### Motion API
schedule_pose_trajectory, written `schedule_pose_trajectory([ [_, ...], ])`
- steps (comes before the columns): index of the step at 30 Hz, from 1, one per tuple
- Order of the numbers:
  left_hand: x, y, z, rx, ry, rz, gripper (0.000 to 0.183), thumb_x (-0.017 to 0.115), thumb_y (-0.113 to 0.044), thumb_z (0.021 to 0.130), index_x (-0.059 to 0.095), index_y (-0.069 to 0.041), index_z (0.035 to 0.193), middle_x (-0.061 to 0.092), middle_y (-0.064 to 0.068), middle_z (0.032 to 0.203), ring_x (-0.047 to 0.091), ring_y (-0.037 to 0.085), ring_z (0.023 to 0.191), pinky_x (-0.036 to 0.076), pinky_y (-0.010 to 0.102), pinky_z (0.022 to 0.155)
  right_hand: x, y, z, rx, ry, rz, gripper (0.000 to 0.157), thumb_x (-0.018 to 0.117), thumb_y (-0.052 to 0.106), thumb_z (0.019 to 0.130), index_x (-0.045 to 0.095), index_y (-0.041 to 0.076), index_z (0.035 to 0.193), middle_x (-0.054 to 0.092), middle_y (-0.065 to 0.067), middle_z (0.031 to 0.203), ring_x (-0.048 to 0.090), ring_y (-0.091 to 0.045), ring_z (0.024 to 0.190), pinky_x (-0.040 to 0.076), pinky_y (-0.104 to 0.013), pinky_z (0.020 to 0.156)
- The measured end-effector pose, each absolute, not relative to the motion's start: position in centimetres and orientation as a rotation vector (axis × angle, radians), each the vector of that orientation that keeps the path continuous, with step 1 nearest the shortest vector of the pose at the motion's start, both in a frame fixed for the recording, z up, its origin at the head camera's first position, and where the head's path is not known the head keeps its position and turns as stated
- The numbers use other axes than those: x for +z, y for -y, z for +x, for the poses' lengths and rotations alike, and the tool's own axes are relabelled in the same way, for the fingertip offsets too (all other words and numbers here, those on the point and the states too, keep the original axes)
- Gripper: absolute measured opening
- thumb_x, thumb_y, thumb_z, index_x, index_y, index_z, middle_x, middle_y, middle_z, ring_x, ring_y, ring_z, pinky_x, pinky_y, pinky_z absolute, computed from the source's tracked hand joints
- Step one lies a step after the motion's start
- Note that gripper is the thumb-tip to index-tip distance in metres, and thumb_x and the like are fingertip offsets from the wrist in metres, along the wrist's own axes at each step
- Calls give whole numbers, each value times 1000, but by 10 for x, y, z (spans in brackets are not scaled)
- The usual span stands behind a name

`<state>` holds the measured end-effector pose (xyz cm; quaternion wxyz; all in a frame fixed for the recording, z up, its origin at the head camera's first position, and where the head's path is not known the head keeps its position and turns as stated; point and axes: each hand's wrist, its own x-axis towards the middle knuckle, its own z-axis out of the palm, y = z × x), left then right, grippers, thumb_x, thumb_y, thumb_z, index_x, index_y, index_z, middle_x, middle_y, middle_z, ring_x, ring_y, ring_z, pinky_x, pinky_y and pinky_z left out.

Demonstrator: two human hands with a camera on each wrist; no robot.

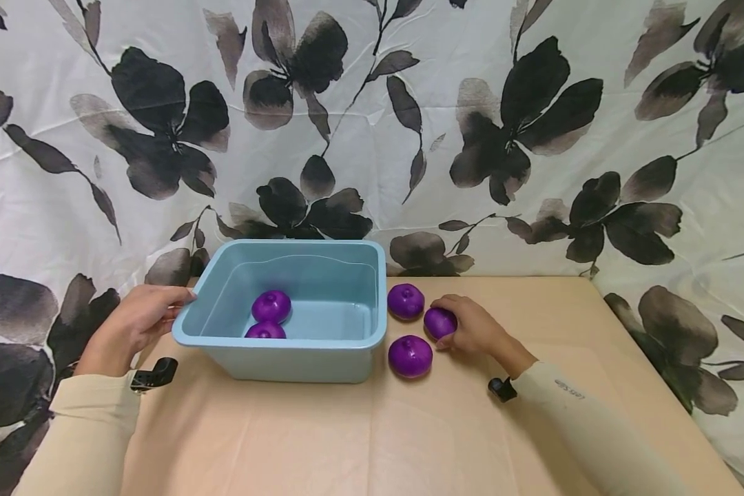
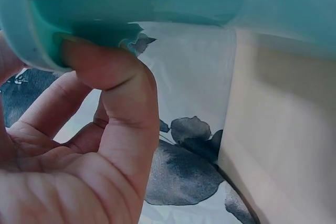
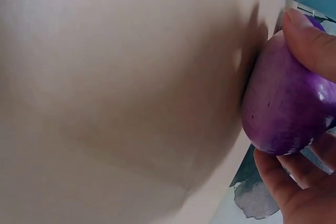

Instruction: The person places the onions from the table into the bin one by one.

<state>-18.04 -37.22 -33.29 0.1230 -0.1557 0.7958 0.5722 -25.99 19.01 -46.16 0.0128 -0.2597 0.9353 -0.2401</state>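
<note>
A light blue plastic tub (image 1: 297, 358) stands on the table, holding two glossy purple onions, one behind (image 1: 271, 306) and one in front (image 1: 265, 330), partly hidden by the near wall. My left hand (image 1: 138, 324) pinches the tub's left rim; the left wrist view shows the thumb (image 2: 105, 64) under the lip. To the right of the tub, my right hand (image 1: 474, 327) grips another purple onion (image 1: 439, 322), thumb on one side and fingers on the other. In the right wrist view this onion (image 3: 289, 98) is close to the tabletop; whether it touches is unclear.
Two more purple onions lie beside the tub's right wall, one farther back (image 1: 406, 301) and one nearer (image 1: 410, 357). The tan-covered table (image 1: 446, 434) meets a white cloth with dark flowers (image 1: 409, 138) behind it.
</note>
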Motion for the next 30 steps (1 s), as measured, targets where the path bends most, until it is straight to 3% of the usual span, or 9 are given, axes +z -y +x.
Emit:
schedule_pose_trajectory([
  [12,-333,375,-178,1740,-2270,-445,24,59,-16,101,71,-25,83,67,-10,81,69,3,72,62,21,70,-468,-188,-261,-823,-2933,-882,70,99,18,63,68,13,126,67,-11,129,58,-37,118,53,-57,99],
  [21,-335,368,-181,1726,-2293,-454,18,60,-16,101,71,-20,87,68,-10,81,69,4,73,62,21,71,-470,-195,-263,-885,-2909,-945,71,99,10,59,69,12,124,63,-15,135,55,-42,127,51,-61,103],
  [30,-337,366,-182,1760,-2276,-464,24,61,-14,100,72,-23,80,68,-10,79,68,4,70,62,21,70,-474,-195,-268,-867,-2929,-961,71,100,11,58,71,12,123,63,-14,134,56,-36,126,53,-56,104],
])
